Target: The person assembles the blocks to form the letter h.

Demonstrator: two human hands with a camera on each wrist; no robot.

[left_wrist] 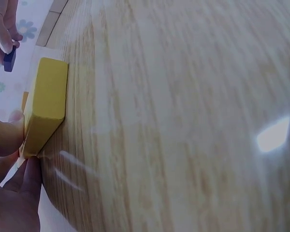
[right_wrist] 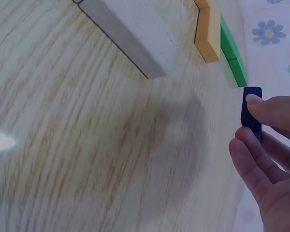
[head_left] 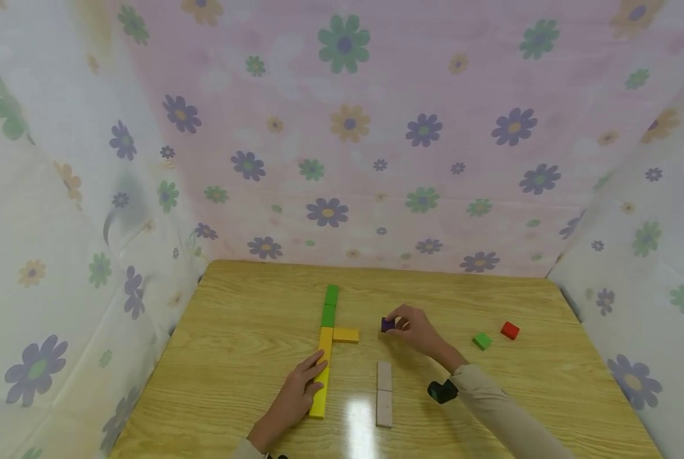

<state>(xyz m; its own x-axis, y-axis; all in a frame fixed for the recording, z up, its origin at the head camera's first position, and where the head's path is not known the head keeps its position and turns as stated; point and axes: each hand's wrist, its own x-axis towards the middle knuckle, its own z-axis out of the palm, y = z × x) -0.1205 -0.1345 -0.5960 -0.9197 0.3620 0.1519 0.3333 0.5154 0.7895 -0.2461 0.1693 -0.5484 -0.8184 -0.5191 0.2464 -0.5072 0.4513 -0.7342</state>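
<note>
My right hand [head_left: 415,328] pinches a small dark purple block [head_left: 387,325] between thumb and fingers, to the right of a long row of blocks. In the right wrist view the purple block [right_wrist: 252,113] stands on end between the fingertips. My left hand [head_left: 296,392] rests on the row from its left side, its fingers reaching onto the orange block [head_left: 326,341] and the yellow block [head_left: 319,401]. Two green blocks [head_left: 330,306] continue the row at its far end. Another orange block [head_left: 346,335] juts out to the right of the row.
Two pale wooden blocks [head_left: 384,395] lie end to end, right of the row. Farther right are a green block [head_left: 482,341], a red block [head_left: 510,330] and a dark green piece [head_left: 442,391] by the right sleeve. Flowered cloth [head_left: 376,172] surrounds the wooden table [head_left: 250,306].
</note>
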